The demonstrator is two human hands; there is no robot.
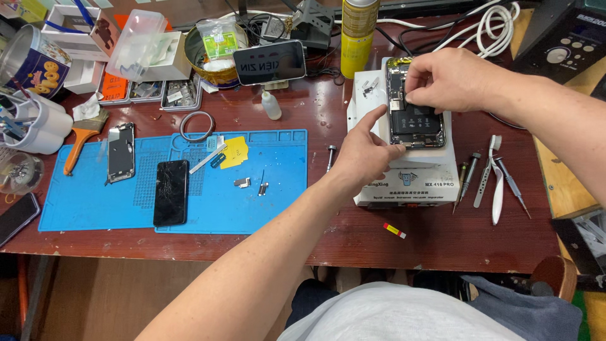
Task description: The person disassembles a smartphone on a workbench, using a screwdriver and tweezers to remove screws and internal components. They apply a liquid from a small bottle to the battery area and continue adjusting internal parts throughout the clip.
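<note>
Right hand (449, 79) curled over the upper part of the opened phone (413, 110), thumb and forefinger pinched together at its right edge on something too small to make out, perhaps a connector or a tiny screw. Left hand (366, 148) braced against the left side of the same phone, forefinger stretched up along the edge, other fingers folded loosely, holding nothing but steadying the body. Phone lying face-open, battery and boards exposed, on top of the white box-shaped machine (404, 170) at the right of the dark wooden surface (442, 243). Judged from this: midway through internal work on the phone, at the stage of freeing or seating a small part near the top. Next move likely to call for a fine, steady pinch and firm bracing from the left, so that the phone does not slide on the machine. Just right of the machine, a row of fine tools: screwdrivers (470, 173) and white tweezers (496, 183). Further left, the blue work mat (82, 196) with a cracked black screen (171, 192), another phone part (120, 151), small metal pieces and a yellow note (235, 151). Behind, a yellow spray can (358, 35), white cables (495, 25), parts trays (164, 93).
</note>
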